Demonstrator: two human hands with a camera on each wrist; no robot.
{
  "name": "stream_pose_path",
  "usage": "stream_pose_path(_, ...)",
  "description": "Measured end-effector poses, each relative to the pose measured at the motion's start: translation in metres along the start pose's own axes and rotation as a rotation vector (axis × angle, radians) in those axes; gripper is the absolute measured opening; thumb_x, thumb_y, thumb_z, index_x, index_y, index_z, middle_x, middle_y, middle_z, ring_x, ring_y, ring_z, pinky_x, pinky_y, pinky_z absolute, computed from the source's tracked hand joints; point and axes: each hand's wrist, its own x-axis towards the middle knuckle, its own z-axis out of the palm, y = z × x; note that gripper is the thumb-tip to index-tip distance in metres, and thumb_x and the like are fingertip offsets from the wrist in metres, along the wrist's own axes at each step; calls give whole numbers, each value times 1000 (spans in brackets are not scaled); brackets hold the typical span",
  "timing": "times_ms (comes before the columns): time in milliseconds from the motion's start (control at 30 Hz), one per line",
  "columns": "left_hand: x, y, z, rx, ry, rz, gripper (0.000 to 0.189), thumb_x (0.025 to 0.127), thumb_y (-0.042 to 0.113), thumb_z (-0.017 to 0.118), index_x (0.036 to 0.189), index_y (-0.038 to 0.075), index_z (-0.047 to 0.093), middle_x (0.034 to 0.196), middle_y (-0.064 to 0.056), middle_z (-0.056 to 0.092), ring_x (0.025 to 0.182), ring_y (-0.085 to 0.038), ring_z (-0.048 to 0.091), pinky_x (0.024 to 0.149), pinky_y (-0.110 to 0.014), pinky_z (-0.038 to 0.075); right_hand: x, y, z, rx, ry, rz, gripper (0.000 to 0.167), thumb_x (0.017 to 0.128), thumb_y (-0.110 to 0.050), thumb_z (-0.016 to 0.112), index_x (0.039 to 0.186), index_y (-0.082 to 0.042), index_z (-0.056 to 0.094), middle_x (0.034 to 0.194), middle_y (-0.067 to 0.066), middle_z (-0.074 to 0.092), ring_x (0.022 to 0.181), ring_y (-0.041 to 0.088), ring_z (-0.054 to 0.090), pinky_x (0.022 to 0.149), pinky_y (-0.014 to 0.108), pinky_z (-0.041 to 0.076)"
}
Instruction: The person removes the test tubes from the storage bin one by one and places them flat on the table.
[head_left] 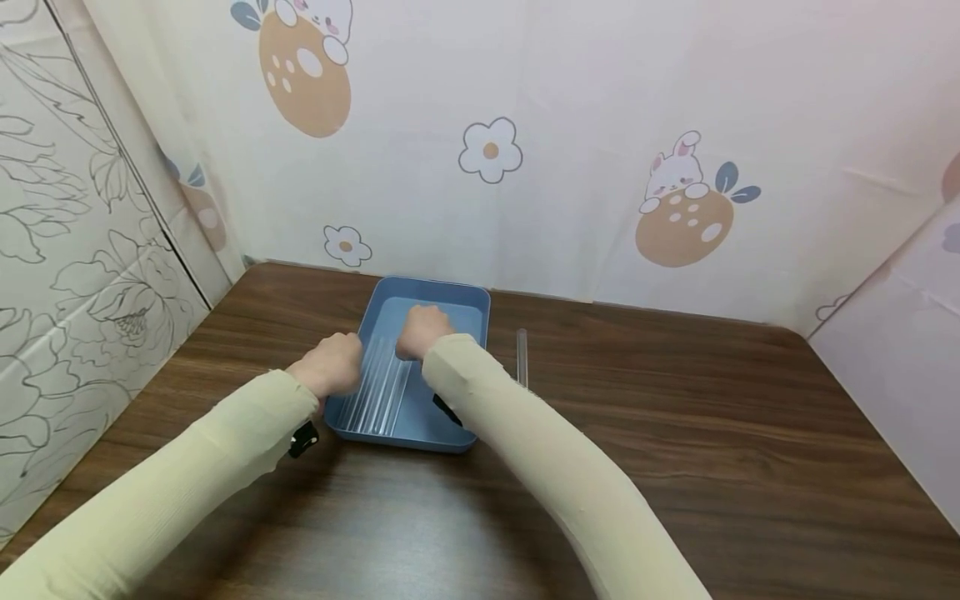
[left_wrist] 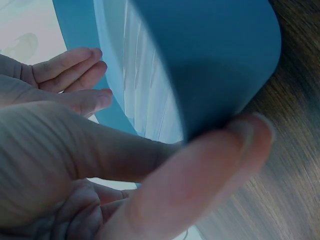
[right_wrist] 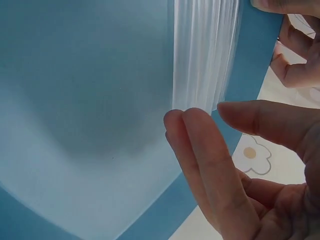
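A blue rectangular tray [head_left: 431, 444] lies on the table, with several clear tubes [head_left: 375, 387] side by side along its left part. My left hand [head_left: 333, 364] is at the tray's left side; in the left wrist view its thumb and a finger pinch the blue wall [left_wrist: 220, 55]. Over the inside of the tray is my right hand [head_left: 423, 331]. The right wrist view shows the thumb [right_wrist: 270, 117] apart from the extended fingers [right_wrist: 215, 165], with nothing between them. The tubes' ends [right_wrist: 197, 95] appear just beyond those fingertips.
One more clear tube [head_left: 522, 354] lies on the dark wooden table [head_left: 675, 417], close to the tray's right side. A patterned curtain [head_left: 570, 167] hangs behind the table's back edge, and a flower-drawn panel [head_left: 75, 250] stands at the left.
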Motion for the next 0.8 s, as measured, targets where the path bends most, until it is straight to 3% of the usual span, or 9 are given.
stream_pose_path(233,0,1,0,-22,-12,-18,44,83,-12,46,125,-23,42,93,-28,53,58,-23,54,44,-28,46,1,0,4,-21,6,-10,37,85,-7,61,56,-14,38,52,-1,33,46,12,32,41,23,29)
stream_pose_path(567,1,0,0,7,8,-8,45,84,-10,48,126,-24,41,103,-32,54,63,-25,55,45,-27,44,-1,-1,8,-44,-2,-11,21,86,-11,62,67,-10,53,66,4,47,54,15,43,44,24,34)
stream_pose_path(800,2,-2,2,32,19,18,45,83,-9,49,126,-24,42,106,-32,54,65,-24,51,47,-27,40,4,3,12,-48,5,-15,30,87,-9,60,61,-12,45,60,2,41,49,14,37,42,24,31)
